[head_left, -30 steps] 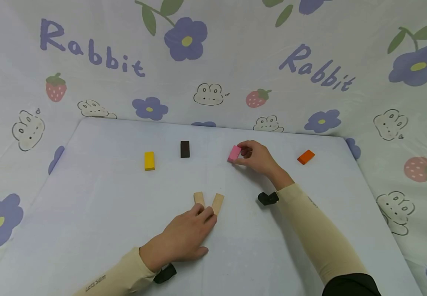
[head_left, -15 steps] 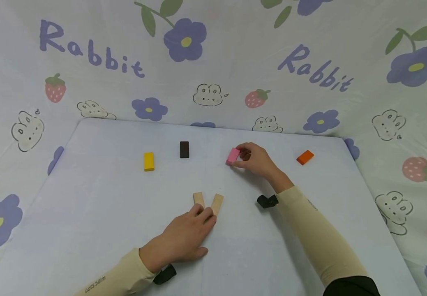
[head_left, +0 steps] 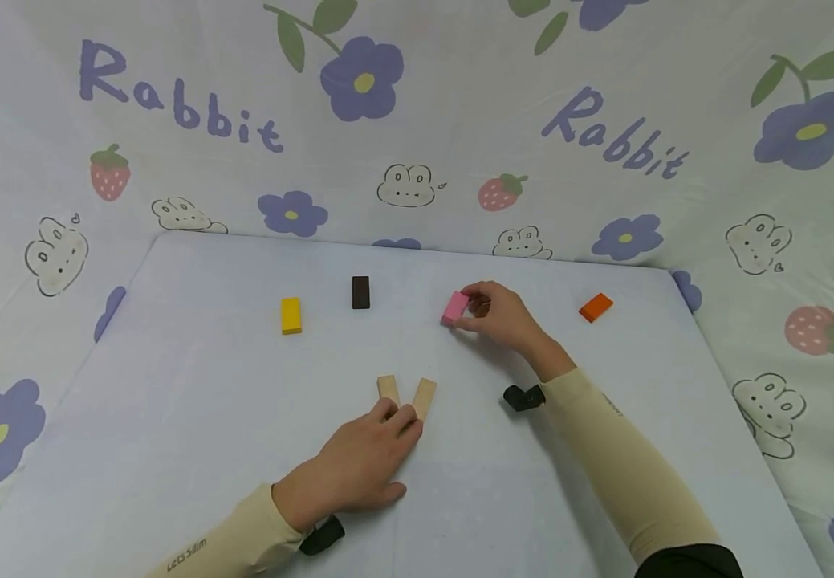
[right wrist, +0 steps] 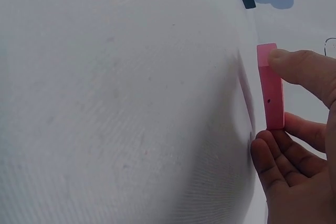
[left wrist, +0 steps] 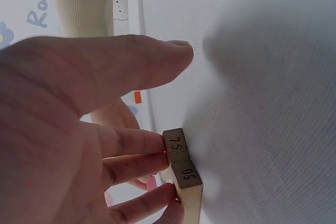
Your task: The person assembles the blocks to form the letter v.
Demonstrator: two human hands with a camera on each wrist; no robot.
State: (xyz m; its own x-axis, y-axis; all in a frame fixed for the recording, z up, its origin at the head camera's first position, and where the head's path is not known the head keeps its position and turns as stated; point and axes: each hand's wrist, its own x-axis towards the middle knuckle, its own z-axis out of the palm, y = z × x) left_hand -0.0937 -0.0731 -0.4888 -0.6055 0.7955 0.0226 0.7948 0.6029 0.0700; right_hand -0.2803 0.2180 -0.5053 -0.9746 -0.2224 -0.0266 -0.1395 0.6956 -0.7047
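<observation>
My right hand (head_left: pixel 506 321) pinches a pink block (head_left: pixel 454 307) between thumb and fingers, toward the back of the table. In the right wrist view the block (right wrist: pixel 272 95) is held by its two ends, with a shadow on the white surface beside it. My left hand (head_left: pixel 359 461) lies low over the front middle, fingertips touching two plain wooden blocks, one on the left (head_left: pixel 387 387) and one on the right (head_left: pixel 425 395), set in a V. Seen from the left wrist, their near ends meet and bear the numbers 75 (left wrist: pixel 176 144) and 50 (left wrist: pixel 188 176); the thumb stands apart from them.
A yellow block (head_left: pixel 290 315) and a dark brown block (head_left: pixel 361 292) lie back left on the white table (head_left: pixel 207 401). An orange block (head_left: pixel 596 307) lies back right. Printed cloth (head_left: pixel 431 128) hangs behind the table's far edge.
My right hand has shifted slightly left and toward me with the pink block in its pinch. My left hand stays at the wooden blocks.
</observation>
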